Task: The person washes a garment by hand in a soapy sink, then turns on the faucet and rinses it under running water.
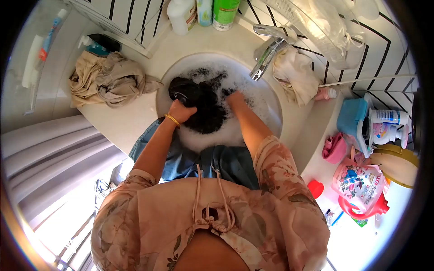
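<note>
Black cloth [205, 108] lies wet in a round white sink [276, 118] filled with soapy, foamy water. My left hand [181, 111] is closed on the cloth at the left side of the sink, with a yellow bracelet on the wrist. Toward the right of the cloth, my right hand [234, 98] reaches into the suds beside a dark piece of it. Foam and water cover the right fingers, so their grip cannot be made out. Above the sink's right edge, the chrome faucet [266, 56] points down toward the water.
Beige cloth [110, 81] is heaped on the counter at left. White cloth [294, 77] lies behind the faucet. Bottles, among them a green one [225, 13], stand at the back. A detergent pouch [359, 183], a blue container [352, 118] and a pink cloth [334, 149] are at right.
</note>
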Tool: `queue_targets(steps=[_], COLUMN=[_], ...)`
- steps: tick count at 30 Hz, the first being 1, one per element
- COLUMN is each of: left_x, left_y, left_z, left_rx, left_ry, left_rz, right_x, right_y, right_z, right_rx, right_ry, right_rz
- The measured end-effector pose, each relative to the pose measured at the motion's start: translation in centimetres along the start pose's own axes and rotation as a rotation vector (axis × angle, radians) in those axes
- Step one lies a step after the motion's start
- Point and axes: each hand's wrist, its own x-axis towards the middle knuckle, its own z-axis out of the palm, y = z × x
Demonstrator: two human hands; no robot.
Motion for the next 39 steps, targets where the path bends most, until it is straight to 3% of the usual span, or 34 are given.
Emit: queue_targets(steps=[4,7,10,13,15,17,19,20,22,24,26,28,32,34,35,36,38,39], left_x=[-0.4,-0.7,0.1,0.4,0.8,1.0,0.5,0.3,-0.7,-2.1,-2.6,-2.9,-3.8,-2.7,-2.0,-0.9,0.6,1.1], left_y=[1.0,1.2,-0.1,-0.1,-1.4,-1.8,-0.3,0.3,2.4,5.1,5.9,6.7,8.4,8.0,7.5,6.4,4.4,3.6], left_z=[-0.7,-0.8,-0.1,-0.3,0.4,0.9,0.3,0.2,-0.2,-0.4,0.9,2.0,2.5,2.9,3.1,3.3,6.1,8.1], left_rx=[-0.079,-0.11,-0.153,-0.216,-0.289,-0.708,-1.092,-1.343,-1.583,-1.726,-1.796,-1.879,-2.029,-1.926,-1.871,-1.746,-1.463,-1.287], left_ry=[-0.047,-0.018,-0.051,-0.09,-0.041,-0.161,-0.282,-0.458,-0.566,-0.588,-0.622,-0.665,-0.745,-0.591,-0.511,-0.615,-0.481,-0.38], left_rz=[0.0,0.005,0.02,0.017,0.082,-0.053,-0.319,-0.299,-0.257,-0.254,-0.253,-0.223,-0.09,-0.064,-0.059,-0.111,-0.26,-0.318], right_x=[-5.2,-4.3,-7.9,-11.9,-13.3,-17.3,-19.0,-20.2,-22.6,-23.6,-22.2,-20.1,-12.9,-14.0,-14.9,-15.2,-12.0,-13.1], right_y=[-3.1,-1.2,-2.0,-1.5,1.6,3.2,7.4,6.8,5.3,1.2,-0.1,-2.5,-1.5,-2.2,-2.6,-2.3,0.7,0.2], right_z=[-4.5,-0.8,-5.9,-11.8,-15.2,-19.7,-20.4,-20.6,-21.8,-21.0,-16.1,-13.2,-5.4,-7.6,-9.3,-10.2,-7.4,-8.3], right_rx=[-0.339,-0.411,-0.272,-0.238,-0.412,-0.439,-0.499,-0.54,-0.615,-0.35,-0.167,0.088,0.823,1.02,1.115,1.206,1.099,0.895], right_ry=[-0.026,0.225,0.061,0.051,0.041,0.098,0.388,0.485,0.679,0.333,0.27,0.019,-0.131,-0.226,-0.192,-0.159,0.162,0.374], right_rz=[-0.12,-0.217,-0.216,-0.216,-0.276,-0.262,-0.299,-0.265,-0.202,-0.267,-0.496,-0.413,-0.337,-0.221,-0.16,-0.097,0.147,0.232])
